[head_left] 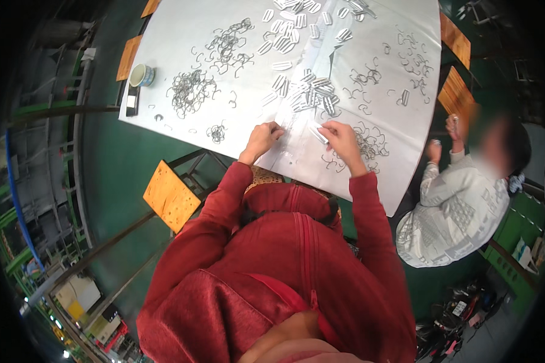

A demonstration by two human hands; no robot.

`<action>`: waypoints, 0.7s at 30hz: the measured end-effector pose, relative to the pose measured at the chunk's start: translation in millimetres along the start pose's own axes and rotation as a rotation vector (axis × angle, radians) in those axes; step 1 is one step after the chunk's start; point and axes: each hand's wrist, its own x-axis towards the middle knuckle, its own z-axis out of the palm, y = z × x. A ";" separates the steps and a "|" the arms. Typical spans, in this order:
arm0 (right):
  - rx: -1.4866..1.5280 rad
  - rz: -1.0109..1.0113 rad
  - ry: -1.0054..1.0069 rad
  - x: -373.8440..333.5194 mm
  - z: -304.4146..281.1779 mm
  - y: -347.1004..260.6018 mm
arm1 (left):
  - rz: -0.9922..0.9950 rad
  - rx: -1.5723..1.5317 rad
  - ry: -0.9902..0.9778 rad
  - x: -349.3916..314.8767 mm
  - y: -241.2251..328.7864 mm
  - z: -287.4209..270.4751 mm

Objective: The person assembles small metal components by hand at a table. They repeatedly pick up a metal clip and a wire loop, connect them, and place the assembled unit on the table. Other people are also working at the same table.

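Observation:
My left hand (261, 141) is over the near edge of the table, thumb and fingertips pinched together; whatever they hold, if anything, is too small to make out. To its right, my right hand (343, 141) grips a small white elongated piece (318, 133) between thumb and fingers, low over the tabletop. Just beyond both hands lies a heap of white-and-grey striped oval pieces (313, 92). Thin dark curved wire hooks (372, 140) lie beside my right hand, partly behind its wrist. A small cluster of wire hooks (216, 133) sits left of my left hand.
The white-covered table (163, 115) bears larger wire piles (191, 92) at left and more striped pieces (284, 27) at the far side. A cup (141, 75) and a phone-like dark object (132, 101) stand at its left edge. Wooden stools (171, 195) surround it; another person (460, 199) sits at right.

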 end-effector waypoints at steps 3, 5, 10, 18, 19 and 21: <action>-0.391 -0.337 -0.008 43.8 5.4 31.4 | 0.074 0.062 0.093 1.1 -13.1 2.5; -0.540 -0.180 -0.141 56.6 4.4 18.2 | 0.102 0.147 0.180 -2.1 -13.3 3.6; -0.590 -0.139 0.007 63.8 13.4 28.9 | 0.121 0.122 0.210 1.7 -20.2 -3.4; -0.693 -0.253 0.252 84.1 26.2 39.8 | 0.105 0.070 -0.158 38.0 -23.7 -21.1; -0.711 -0.254 0.265 85.8 27.0 37.5 | 0.152 0.086 -0.206 47.1 -22.5 -22.3; -0.699 -0.196 0.224 91.9 36.2 19.5 | 0.232 0.118 -0.295 60.8 -23.6 -25.0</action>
